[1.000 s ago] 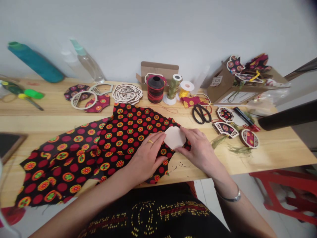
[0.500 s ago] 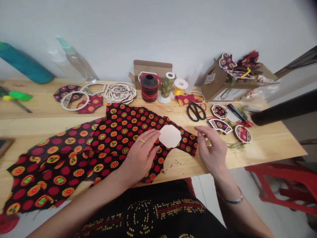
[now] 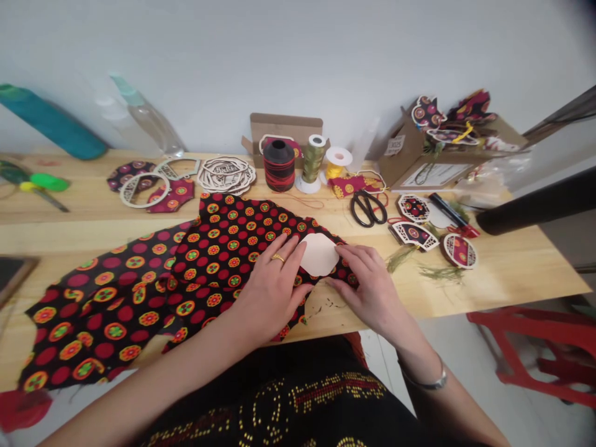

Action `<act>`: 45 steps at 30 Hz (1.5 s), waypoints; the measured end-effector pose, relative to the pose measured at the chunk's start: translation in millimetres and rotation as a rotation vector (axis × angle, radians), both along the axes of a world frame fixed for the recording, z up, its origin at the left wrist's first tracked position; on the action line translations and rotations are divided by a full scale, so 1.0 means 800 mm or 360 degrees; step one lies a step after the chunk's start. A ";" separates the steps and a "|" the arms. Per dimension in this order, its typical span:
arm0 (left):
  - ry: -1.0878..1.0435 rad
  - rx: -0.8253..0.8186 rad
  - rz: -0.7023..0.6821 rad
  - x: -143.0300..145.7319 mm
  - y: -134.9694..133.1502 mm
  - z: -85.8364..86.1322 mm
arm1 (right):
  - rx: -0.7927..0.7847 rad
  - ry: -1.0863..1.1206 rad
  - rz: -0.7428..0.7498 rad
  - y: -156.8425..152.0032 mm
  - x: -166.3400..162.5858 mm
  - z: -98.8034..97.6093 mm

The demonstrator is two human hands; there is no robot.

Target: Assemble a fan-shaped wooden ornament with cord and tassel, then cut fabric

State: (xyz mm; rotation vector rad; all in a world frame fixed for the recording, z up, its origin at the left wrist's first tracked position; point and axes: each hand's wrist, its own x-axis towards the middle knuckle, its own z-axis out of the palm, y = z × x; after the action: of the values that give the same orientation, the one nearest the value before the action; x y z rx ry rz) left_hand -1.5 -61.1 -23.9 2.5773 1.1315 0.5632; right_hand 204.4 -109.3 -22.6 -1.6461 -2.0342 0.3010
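A pale scalloped paper template (image 3: 318, 254) lies on a black fabric with red and orange dots (image 3: 223, 248), spread over the wooden table (image 3: 512, 273). My left hand (image 3: 272, 285), wearing a ring, lies flat on the fabric with its fingertips at the template's left edge. My right hand (image 3: 367, 282) rests on the fabric's right corner, its fingers spread and touching the template's right and lower edge. Neither hand grips anything.
Black scissors (image 3: 367, 208), thread spools (image 3: 279, 164) and wooden cut-out frames (image 3: 226, 174) lie behind the fabric. Finished ornaments (image 3: 414, 234) lie at right, with a cardboard box (image 3: 437, 158) of more behind. Bottles lean on the wall at left. A red stool (image 3: 535, 347) stands at right.
My right hand, which had lifted away to the right half a second ago, has come back down onto the fabric beside the template. My left hand has stayed on the fabric.
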 end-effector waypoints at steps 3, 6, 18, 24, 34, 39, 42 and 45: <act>-0.0005 -0.0055 0.0048 0.007 0.004 -0.007 | -0.0029 0.0005 -0.0030 -0.010 0.006 -0.004; -0.0025 -0.0067 0.0084 0.011 0.009 -0.013 | -0.0017 -0.0010 -0.0071 -0.015 0.012 -0.009; -0.0033 -0.0085 0.0169 0.018 0.011 -0.015 | 0.0008 0.0022 -0.0082 -0.015 0.018 -0.012; -0.0021 -0.0086 0.0173 0.018 0.011 -0.014 | 0.0007 0.0035 -0.0080 -0.015 0.019 -0.012; -0.0010 -0.0104 0.0180 0.018 0.008 -0.014 | 0.0011 0.0004 -0.0083 -0.015 0.018 -0.012; -0.0019 -0.0121 0.0180 0.018 0.007 -0.013 | 0.0017 0.0002 -0.0075 -0.015 0.018 -0.012; -0.0014 -0.0129 0.0178 0.017 0.007 -0.013 | 0.0019 -0.0003 -0.0078 -0.015 0.019 -0.012; -0.0002 -0.0127 0.0183 0.017 0.007 -0.014 | 0.0010 -0.0015 -0.0081 -0.015 0.019 -0.012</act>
State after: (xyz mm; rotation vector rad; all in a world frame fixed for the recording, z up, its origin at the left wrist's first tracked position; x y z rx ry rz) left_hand 12.1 -55.8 -35.0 2.4561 1.2818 0.5339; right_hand 219.8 -121.3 -32.4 -1.6956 -1.9943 0.2694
